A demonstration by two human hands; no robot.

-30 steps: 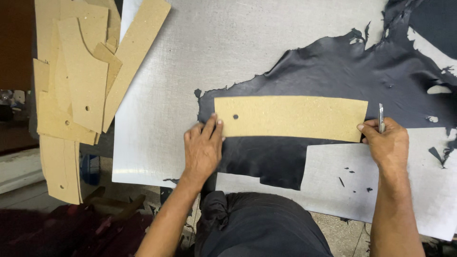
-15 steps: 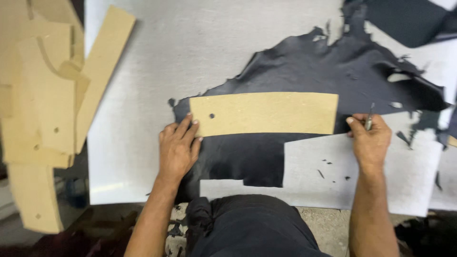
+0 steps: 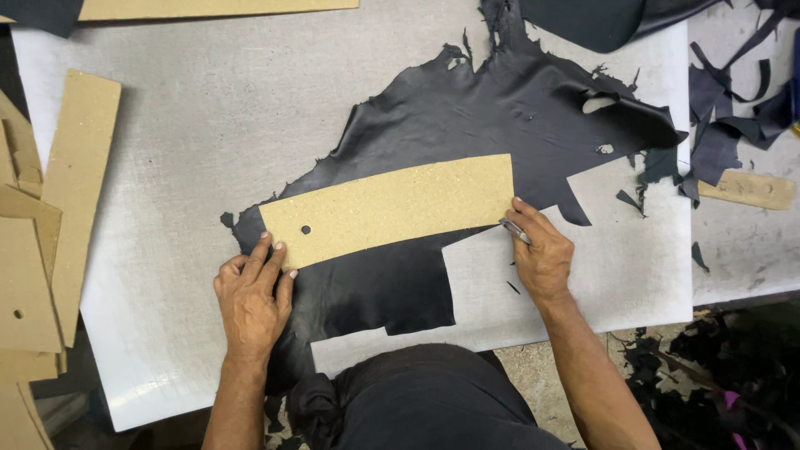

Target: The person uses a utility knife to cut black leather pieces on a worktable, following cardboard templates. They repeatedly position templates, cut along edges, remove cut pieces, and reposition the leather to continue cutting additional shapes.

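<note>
A long tan cardboard template (image 3: 392, 208) with a small hole near its left end lies across a ragged sheet of black leather (image 3: 492, 125) on the white cutting board (image 3: 183, 150). My left hand (image 3: 252, 296) presses flat on the template's lower left corner, fingers spread. My right hand (image 3: 542, 250) sits at the template's lower right corner, closed around a thin metal knife (image 3: 515, 231) whose tip touches the leather at the template's edge. Rectangular pieces have been cut out of the leather's lower edge.
Several tan cardboard templates (image 3: 42, 242) are stacked at the left edge, another (image 3: 217, 8) at the top. Black leather scraps (image 3: 725, 125) and a wooden strip (image 3: 750, 190) lie at the right. More dark offcuts (image 3: 717, 367) lie on the floor at lower right.
The view has shifted and tilted, so the template now slants up to the right. My right hand has lowered the knife from upright to the template's lower right corner. My left hand stays on the left end.
</note>
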